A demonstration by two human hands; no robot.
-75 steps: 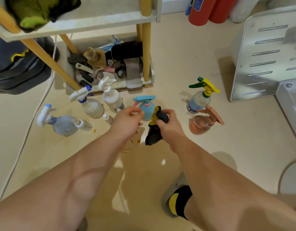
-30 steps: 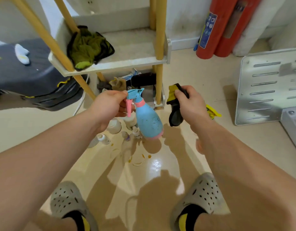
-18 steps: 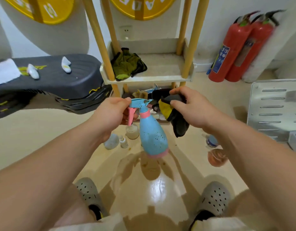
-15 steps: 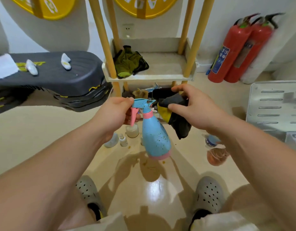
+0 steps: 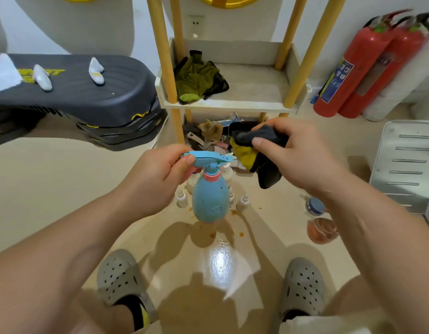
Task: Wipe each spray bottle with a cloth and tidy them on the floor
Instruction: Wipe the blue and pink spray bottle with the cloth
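My left hand [image 5: 158, 174] pinches the blue trigger head of a light-blue spray bottle [image 5: 210, 201] with a pink collar, which hangs upright in the air above the floor. My right hand [image 5: 298, 157] grips a dark grey and yellow cloth [image 5: 254, 153] just right of the bottle's nozzle, close to it. Behind the held bottle, several small white bottles [image 5: 182, 197] stand on the floor. A blue-labelled bottle [image 5: 313, 206] and an orange bottle [image 5: 320, 231] lie partly hidden under my right forearm.
A yellow-legged shelf [image 5: 232, 102] stands ahead, a green rag [image 5: 196, 78] on its tray and clutter beneath. A dark stepped platform [image 5: 76, 97] is at left, two red fire extinguishers [image 5: 368, 68] and a metal panel [image 5: 406, 162] at right. My grey clogs [image 5: 117, 278] are below.
I lifted the blue bottle off the floor and stood up. Over the last half second the bottle turned nozzle-right and hangs straighter, and the cloth moved close to its nozzle.
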